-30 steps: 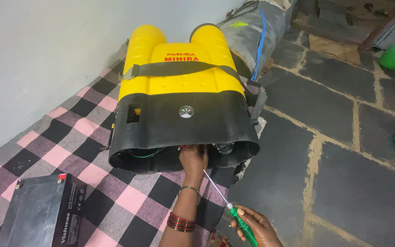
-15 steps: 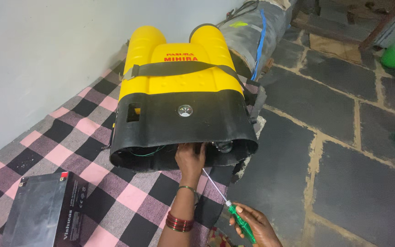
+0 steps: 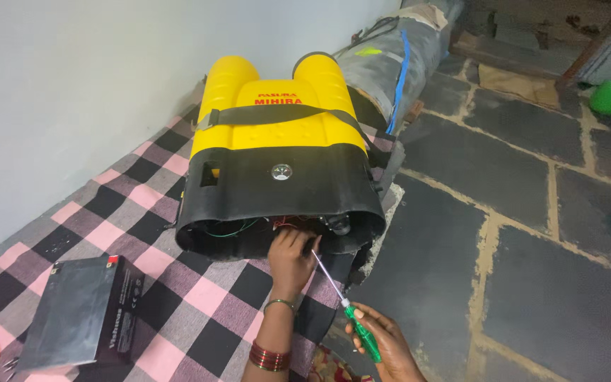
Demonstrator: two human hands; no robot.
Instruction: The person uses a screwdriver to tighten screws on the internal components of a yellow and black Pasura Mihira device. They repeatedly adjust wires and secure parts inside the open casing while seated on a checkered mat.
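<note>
Left hand (image 3: 293,256) reaches into the open black base of the yellow sprayer (image 3: 277,163), fingers bent on wiring; grasp unclear. Right hand (image 3: 383,343), at 5 o'clock, grips a green screwdriver (image 3: 341,301), tip at the base.

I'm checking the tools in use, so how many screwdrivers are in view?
1: a green-handled screwdriver held in the right hand, its tip at the sprayer's open black base beside the left hand. Others may be hidden.

left hand (image 3: 292,256) in sprayer base (image 3: 277,212) | right hand (image 3: 388,346) grips green screwdriver (image 3: 341,301), tip apparently inside | battery (image 3: 83,311) on checked blanket (image 3: 157,283)
</note>
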